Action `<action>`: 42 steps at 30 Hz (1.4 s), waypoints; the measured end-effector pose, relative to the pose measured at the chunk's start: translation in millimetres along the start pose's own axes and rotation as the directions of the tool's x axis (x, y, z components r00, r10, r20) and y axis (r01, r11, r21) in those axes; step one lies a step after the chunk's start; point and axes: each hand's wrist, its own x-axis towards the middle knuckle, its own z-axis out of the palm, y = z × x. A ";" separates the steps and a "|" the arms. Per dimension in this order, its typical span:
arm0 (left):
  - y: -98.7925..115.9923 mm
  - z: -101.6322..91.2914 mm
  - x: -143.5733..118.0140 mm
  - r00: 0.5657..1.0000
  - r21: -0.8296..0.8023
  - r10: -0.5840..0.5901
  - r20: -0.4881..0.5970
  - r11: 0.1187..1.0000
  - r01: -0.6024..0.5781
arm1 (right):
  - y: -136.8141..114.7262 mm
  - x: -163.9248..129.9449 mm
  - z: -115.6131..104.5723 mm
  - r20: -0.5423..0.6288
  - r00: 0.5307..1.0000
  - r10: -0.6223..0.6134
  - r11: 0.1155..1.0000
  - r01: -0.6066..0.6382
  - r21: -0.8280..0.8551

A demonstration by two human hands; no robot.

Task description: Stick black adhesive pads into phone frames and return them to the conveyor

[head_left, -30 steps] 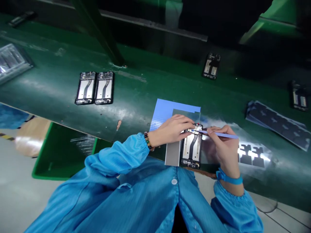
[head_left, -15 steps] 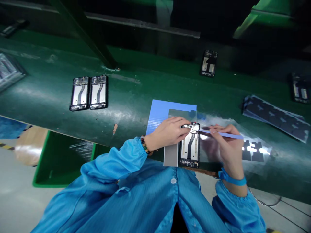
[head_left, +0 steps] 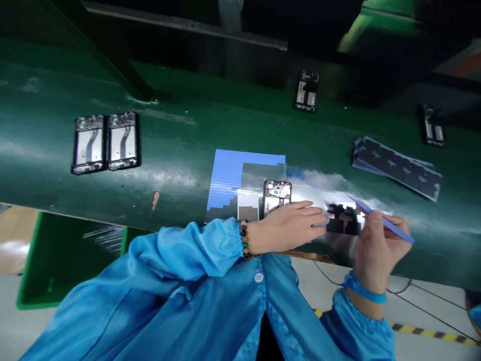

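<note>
The right hand (head_left: 376, 240) pinches a blue stylus (head_left: 387, 223) over a clear sheet carrying 2 black die-cut pads (head_left: 343, 219). The left hand (head_left: 289, 228) lies flat, fingers extended, on that sheet, holding nothing, just beside the phone frame (head_left: 277, 194) resting on a grey mat (head_left: 248, 204).

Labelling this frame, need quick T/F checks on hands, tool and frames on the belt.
1. The right hand holds a blue stick. True.
2. The left hand grips the stick. False: it lies flat, fingers reaching toward the black stickers.
3. Two phone frames lie side by side at left. True.
4. The phone frame near the hands rests on a red sheet. False: it is on the blue sheet.
</note>
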 end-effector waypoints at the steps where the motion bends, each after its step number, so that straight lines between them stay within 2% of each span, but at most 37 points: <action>1: 2.2 0.5 4.8 1.000 -0.001 0.004 0.028 1.000 -0.004 | -1.0 6.0 -10.5 -0.003 1.000 0.011 1.000 -0.011 -0.024; 5: 4.0 3.1 11.5 0.995 -0.008 -0.008 0.099 1.000 0.009 | -1.9 22.1 -45.3 0.044 0.990 0.134 0.984 -0.128 -0.126; 9: 6.4 8.2 12.0 0.992 -0.012 -0.036 0.120 0.999 0.037 | 2.2 23.4 -50.1 0.102 0.976 0.194 0.967 -0.173 -0.187; 12: 10.8 12.3 13.4 0.993 -0.001 -0.055 0.108 0.998 0.056 | 1.8 26.4 -40.1 0.120 0.972 0.200 0.979 -0.193 -0.060; 16: 6.5 7.1 5.8 0.996 -0.039 -0.039 0.076 0.998 0.042 | -7.7 27.5 -24.1 0.072 0.985 0.154 0.977 -0.163 0.134; 19: -14.4 -10.8 -15.5 0.989 -0.071 -0.147 0.003 0.987 0.147 | -14.4 11.4 -8.5 0.103 0.986 0.130 0.978 -0.145 0.152; 22: -45.5 -31.3 -44.0 0.943 -0.121 -0.331 -0.041 0.938 0.325 | -16.0 -19.0 13.1 0.205 0.966 0.156 0.975 -0.184 0.126; 26: -73.7 -39.4 -68.9 0.920 -0.228 -0.390 -0.032 0.899 0.373 | -18.7 -57.2 44.7 0.294 0.934 0.201 0.966 -0.238 0.097; 30: -74.9 -30.1 -74.3 0.922 -0.200 -0.382 -0.058 0.909 0.364 | -28.0 -75.3 63.5 0.241 0.957 0.163 0.975 -0.193 0.105; 35: -69.4 -26.4 -74.0 0.912 -0.192 -0.402 -0.081 0.904 0.382 | -34.5 -83.6 68.8 0.228 0.961 0.159 0.977 -0.186 0.102; 42: -69.5 -28.6 -72.9 0.906 -0.185 -0.418 -0.060 0.897 0.402 | -29.2 -90.6 77.5 0.245 0.959 0.146 0.984 -0.166 0.065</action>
